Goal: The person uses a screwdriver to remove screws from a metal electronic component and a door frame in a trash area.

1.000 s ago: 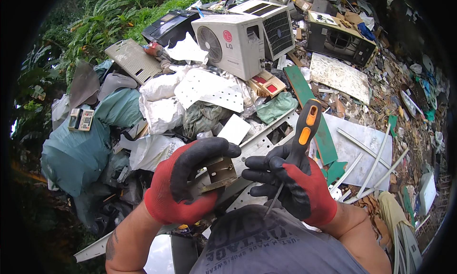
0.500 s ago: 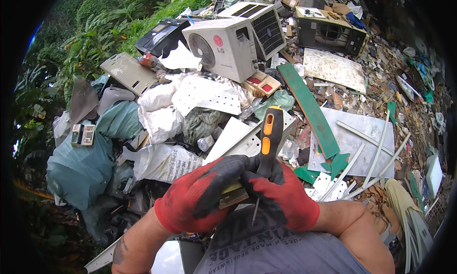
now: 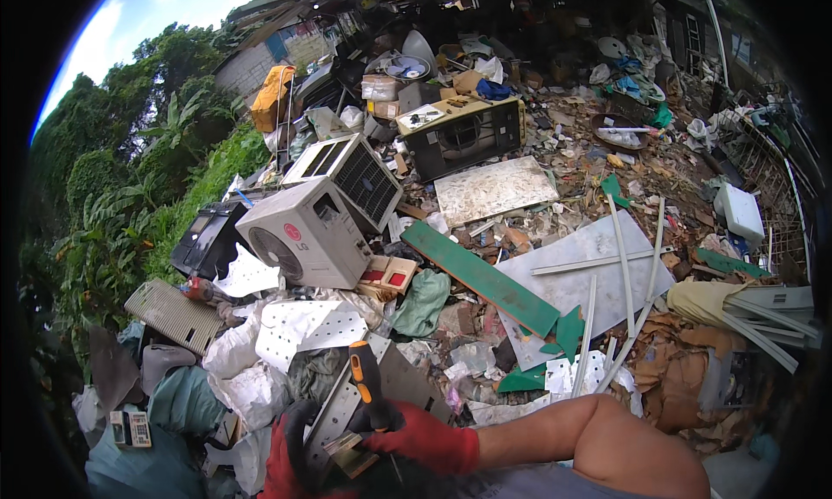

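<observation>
My right hand (image 3: 425, 436), in a red and black work glove, is closed around a screwdriver (image 3: 365, 374). The black and orange handle points up, and part of its thin shaft shows below the glove. My left hand (image 3: 284, 457), gloved alike, is partly cut off at the lower edge and smeared. Between both hands sits a small flat yellowish-brown piece (image 3: 352, 457), which my left hand seems to grip; its kind is not clear. Right beyond the hands lies a pale metal panel with holes (image 3: 332, 405).
Scrap covers the ground: an air-conditioner outdoor unit (image 3: 305, 233), a green board (image 3: 483, 278), a grey sheet (image 3: 598, 254) with white plastic strips (image 3: 622, 269) on it, and an open appliance casing (image 3: 464, 139). A small keypad device (image 3: 131, 430) rests on teal bags (image 3: 143, 469) at left.
The view has tilted up and turned right, so hands and scrap sit lower and further left. The screwdriver stays in my right hand, and the yellowish-brown piece remains between both hands.
</observation>
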`<control>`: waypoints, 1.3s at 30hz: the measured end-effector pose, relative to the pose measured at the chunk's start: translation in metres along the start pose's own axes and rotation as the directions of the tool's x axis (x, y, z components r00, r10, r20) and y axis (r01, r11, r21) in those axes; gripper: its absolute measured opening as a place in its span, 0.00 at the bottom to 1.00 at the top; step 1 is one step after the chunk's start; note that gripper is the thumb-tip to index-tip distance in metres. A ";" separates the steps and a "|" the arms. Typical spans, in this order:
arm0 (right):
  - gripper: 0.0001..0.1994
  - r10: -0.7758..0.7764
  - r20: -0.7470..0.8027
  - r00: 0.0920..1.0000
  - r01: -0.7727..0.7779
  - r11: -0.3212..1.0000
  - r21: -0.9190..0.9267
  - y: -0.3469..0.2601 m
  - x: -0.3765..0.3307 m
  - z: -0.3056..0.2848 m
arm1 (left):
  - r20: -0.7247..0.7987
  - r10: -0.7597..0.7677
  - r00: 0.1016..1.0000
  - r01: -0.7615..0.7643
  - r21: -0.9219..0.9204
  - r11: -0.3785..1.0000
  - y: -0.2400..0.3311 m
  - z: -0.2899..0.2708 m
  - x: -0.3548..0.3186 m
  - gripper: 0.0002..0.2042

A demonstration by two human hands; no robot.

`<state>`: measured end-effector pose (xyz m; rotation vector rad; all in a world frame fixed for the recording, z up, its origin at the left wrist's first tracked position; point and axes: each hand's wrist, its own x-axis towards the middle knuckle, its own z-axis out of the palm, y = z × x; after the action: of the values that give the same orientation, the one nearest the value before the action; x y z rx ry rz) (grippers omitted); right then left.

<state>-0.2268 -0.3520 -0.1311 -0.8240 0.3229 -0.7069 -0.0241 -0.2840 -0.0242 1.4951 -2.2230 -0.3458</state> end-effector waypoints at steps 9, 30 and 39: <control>0.11 -0.037 -0.440 0.897 0.161 0.955 0.248 0.000 -0.054 -0.110 | 0.091 -0.303 0.949 0.313 -0.128 0.941 -0.021 0.007 -0.007 0.42; 0.08 0.095 -0.975 -0.200 0.520 0.854 -0.023 0.272 -0.407 -0.141 | 0.177 -0.007 0.984 0.059 -0.290 0.955 -0.154 -0.003 0.018 0.33; 0.03 0.220 -0.892 -0.394 0.690 0.712 -0.129 0.359 -0.519 -0.167 | 0.213 -0.184 0.960 0.201 -0.060 0.978 -0.114 -0.009 0.026 0.39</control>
<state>-0.5323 0.0795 -0.5145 0.7576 1.4609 -1.9155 0.0647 -0.3520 -0.0607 1.7034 -2.1907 -0.6731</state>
